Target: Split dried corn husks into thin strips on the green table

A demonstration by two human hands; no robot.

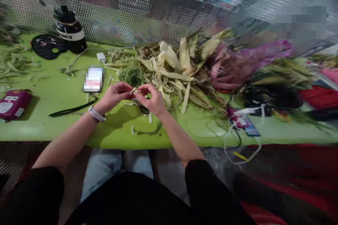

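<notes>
My left hand (117, 92) and my right hand (153, 100) meet over the green table. Both are closed, thumbs and fingertips pinching a small pale piece (135, 90) that looks like bunched husk; its exact kind is too small to make out. A dark loop (144, 110), like a scissors handle, lies partly hidden under my right hand. Just beyond my hands sits a bundle of thin green strands (131, 74). A large heap of dry corn husks (171, 59) spreads behind and to the right. Nearer the table edge lies a thin green sprig (146, 132).
The green table (105, 135) carries a phone (93, 78), a black strap (74, 109), a white charger (101, 57), a black bottle (70, 31) and a magenta pack (16, 103). To the right are a purple mesh bag (235, 63) and a tangled white cable (260, 144). Perforated metal stands behind.
</notes>
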